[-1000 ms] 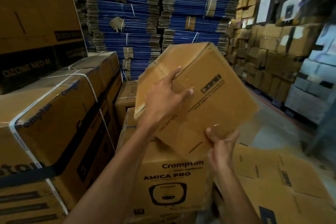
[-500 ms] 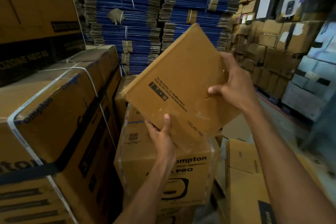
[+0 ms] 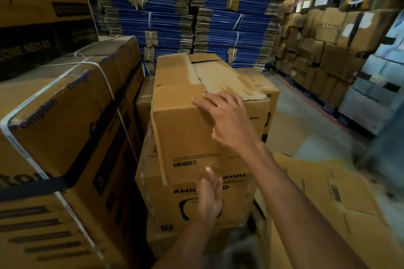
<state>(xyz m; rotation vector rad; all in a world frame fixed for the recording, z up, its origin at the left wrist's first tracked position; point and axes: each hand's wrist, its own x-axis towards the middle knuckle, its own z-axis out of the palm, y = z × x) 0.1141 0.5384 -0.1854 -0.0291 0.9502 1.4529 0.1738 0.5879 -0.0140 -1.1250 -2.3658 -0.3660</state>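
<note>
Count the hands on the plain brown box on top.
2. The right hand rests, fingers spread, on the top front edge of the plain brown box; the left hand touches its lower front edge, thumb against the face.

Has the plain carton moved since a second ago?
Yes. The plain carton dropped from tilted in mid-air down onto the Amica Pro box, where it now sits level.
</note>
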